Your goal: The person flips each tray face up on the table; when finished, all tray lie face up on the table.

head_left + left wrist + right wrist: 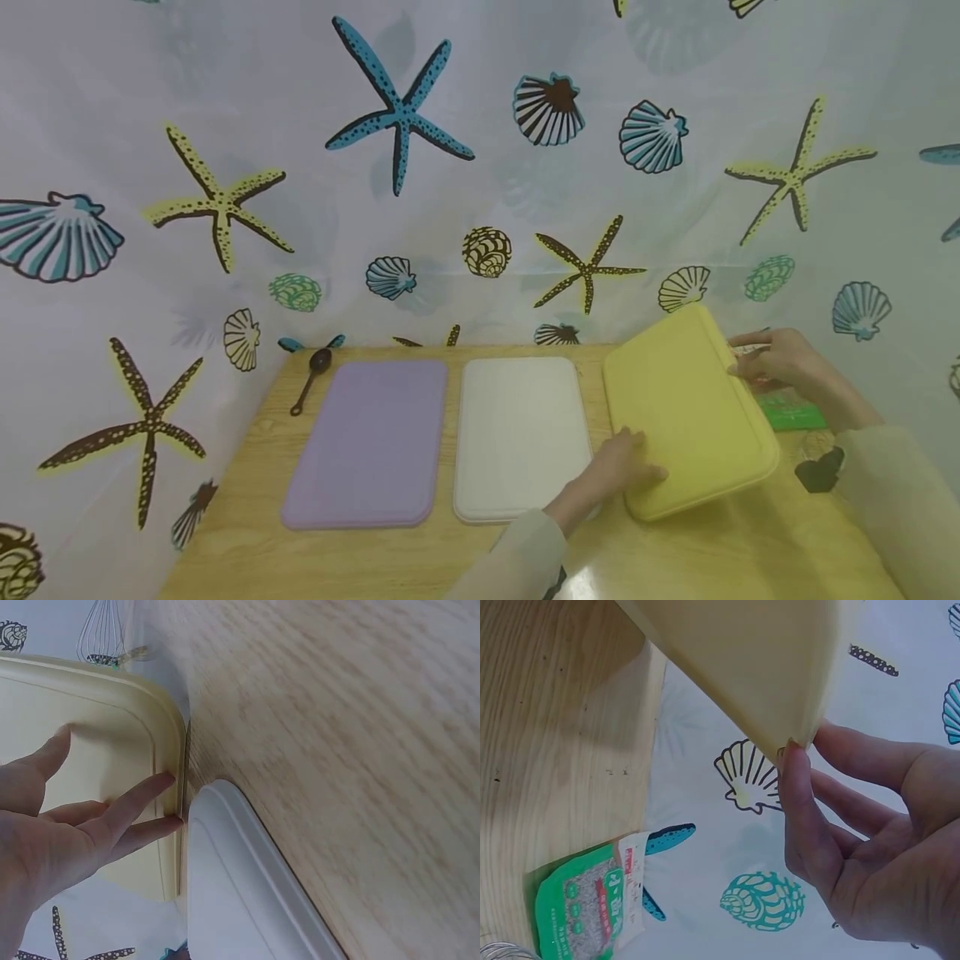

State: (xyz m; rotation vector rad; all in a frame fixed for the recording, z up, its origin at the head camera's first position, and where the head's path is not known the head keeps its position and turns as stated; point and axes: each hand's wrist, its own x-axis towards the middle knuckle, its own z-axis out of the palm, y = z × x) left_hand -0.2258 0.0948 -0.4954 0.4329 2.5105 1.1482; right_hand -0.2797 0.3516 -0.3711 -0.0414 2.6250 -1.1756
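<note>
A yellow plastic tray is tilted, its right side raised off the wooden table and its left side low. My right hand pinches the tray's raised edge between thumb and fingers, as the right wrist view shows near a corner. My left hand touches the lower left side; in the left wrist view its fingers lie fairly straight against the rim, with the thumb on the tray's face. Just left of it a white tray lies flat, and a purple tray lies flat farther left.
A dark brown spoon lies at the back left. Behind the yellow tray, at right, is a green and white packet of small grains. A wire whisk is near it. A curtain printed with shells and starfish hangs behind the table.
</note>
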